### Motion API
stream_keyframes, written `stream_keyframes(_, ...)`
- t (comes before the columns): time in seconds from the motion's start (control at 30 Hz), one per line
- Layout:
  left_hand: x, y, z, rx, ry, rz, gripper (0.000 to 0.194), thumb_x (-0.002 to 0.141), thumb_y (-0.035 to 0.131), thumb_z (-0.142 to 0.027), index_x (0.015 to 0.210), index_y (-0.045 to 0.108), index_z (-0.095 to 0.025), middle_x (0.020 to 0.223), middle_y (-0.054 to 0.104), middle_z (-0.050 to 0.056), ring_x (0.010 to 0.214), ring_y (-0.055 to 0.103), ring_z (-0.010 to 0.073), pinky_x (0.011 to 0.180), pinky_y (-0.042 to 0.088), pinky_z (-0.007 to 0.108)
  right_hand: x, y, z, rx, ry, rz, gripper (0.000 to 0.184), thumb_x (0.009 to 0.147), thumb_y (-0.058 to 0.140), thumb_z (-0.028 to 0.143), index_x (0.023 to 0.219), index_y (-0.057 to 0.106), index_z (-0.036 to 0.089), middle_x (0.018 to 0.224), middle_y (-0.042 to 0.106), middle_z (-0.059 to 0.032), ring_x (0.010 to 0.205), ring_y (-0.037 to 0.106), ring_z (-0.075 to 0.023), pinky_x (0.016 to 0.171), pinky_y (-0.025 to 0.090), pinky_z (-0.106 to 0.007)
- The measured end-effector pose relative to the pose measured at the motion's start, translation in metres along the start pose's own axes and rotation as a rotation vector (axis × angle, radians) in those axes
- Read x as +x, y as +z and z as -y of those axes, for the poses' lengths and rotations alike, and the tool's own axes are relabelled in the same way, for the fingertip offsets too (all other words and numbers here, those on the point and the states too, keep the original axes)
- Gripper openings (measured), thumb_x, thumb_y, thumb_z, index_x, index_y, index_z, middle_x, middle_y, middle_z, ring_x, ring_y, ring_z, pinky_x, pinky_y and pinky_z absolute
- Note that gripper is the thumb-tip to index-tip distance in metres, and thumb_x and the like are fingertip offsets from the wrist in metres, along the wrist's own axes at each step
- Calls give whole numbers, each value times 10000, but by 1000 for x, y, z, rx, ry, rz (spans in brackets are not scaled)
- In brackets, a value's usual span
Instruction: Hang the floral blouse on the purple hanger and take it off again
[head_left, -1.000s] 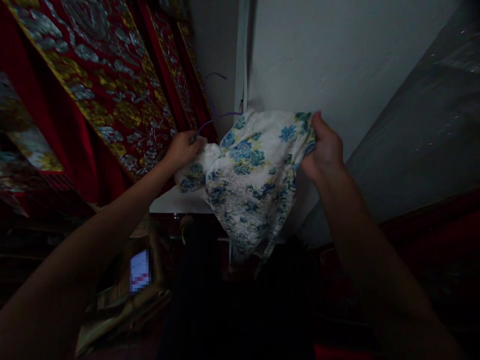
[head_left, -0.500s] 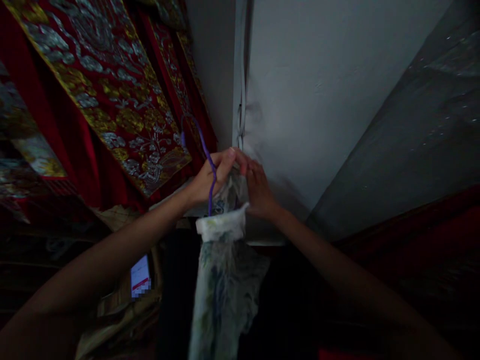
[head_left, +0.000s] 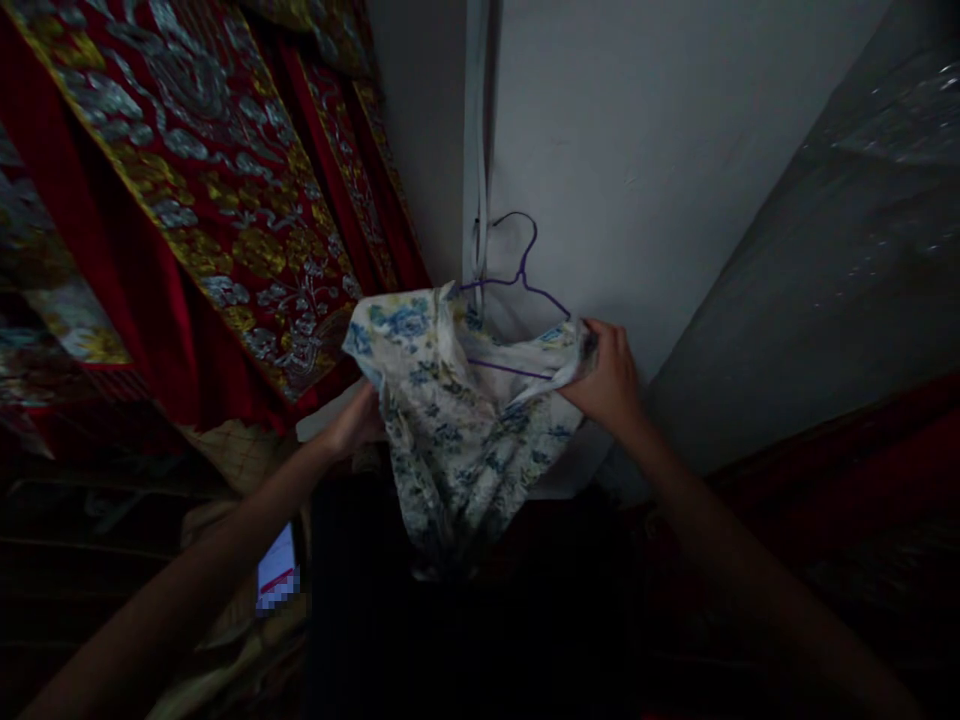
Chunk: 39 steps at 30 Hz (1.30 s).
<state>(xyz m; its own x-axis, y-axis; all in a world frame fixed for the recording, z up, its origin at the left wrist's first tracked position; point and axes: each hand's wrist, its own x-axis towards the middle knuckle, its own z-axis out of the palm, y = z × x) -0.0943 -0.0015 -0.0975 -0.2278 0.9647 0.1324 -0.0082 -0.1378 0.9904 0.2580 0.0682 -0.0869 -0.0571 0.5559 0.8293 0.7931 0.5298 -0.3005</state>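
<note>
A white floral garment [head_left: 442, 410] with blue and yellow flowers hangs on a purple clothes hanger [head_left: 523, 278] in front of me. The hanger's hook points up, and its lower bar shows through the open neckline. My right hand [head_left: 607, 375] is closed on the garment's right shoulder, at the end of the hanger. On the other side my left hand [head_left: 358, 418] is up against the left shoulder part, its fingers mostly hidden behind the cloth.
Red cloth embroidered in gold and silver [head_left: 247, 200] hangs at the left. A pale wall [head_left: 600, 150] with a white cord [head_left: 478, 180] stands ahead. Clear plastic sheeting [head_left: 862, 230] covers the right side. A lit phone [head_left: 277, 565] lies at the lower left.
My hands have moved apart from close together, the left going left and down, the right going right. The garment has turned from side-on to spread wide, and the hanger's hook has shifted right.
</note>
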Motion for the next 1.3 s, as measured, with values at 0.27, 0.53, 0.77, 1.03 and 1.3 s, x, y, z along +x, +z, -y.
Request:
stream_keyframes(0.27, -26, 24, 61, -207, 6, 99, 574, 656, 905, -495, 1114, 772, -175, 1224, 762, 115, 1274, 644, 349, 1171, 425, 462, 48, -14, 35, -83, -107, 93, 857, 674, 796, 409, 1438, 495, 163, 1266, 555, -181, 1171, 547, -391, 1009, 466, -531)
stream_keyframes(0.53, -95, 54, 76, -510, -182, -217, 627, 675, 900, -376, 1234, 703, -169, 1099, 798, 96, 1113, 735, 312, 1065, 539, 439, -32, -35, 52, 161, 40, -67, 694, 722, 710, 320, 1384, 537, 204, 1414, 547, -153, 1346, 472, -368, 1130, 358, -557)
stream_keyframes(0.77, -116, 65, 65, -716, -440, -130, 534, 717, 840, -296, 1202, 695, -126, 1046, 805, 119, 1148, 723, 343, 1070, 550, 458, -150, 46, 108, 888, 927, 311, 653, 855, 392, 828, 699, 596, 228, 616, 603, -43, 569, 529, -192, 587, 442, -344)
stream_keyframes(1.03, -130, 60, 68, -563, -331, -171, 458, 749, 785, -416, 1121, 680, -170, 1100, 774, 122, 1177, 696, 352, 1068, 536, 482, -142, 34, 130, 1111, 804, 292, 422, 853, 613, 550, 620, 508, 214, 566, 472, 24, 547, 415, -119, 538, 329, -261)
stream_keyframes(1.3, -133, 83, 89, 330, 481, -222, 614, 813, 756, -299, 1373, 514, -226, 1563, 414, 160, 1489, 368, 326, 1235, 277, 478, -150, 12, 129, 1066, 810, 428, 371, 831, 594, 452, 562, 493, 218, 508, 466, 23, 503, 419, -120, 535, 341, -266)
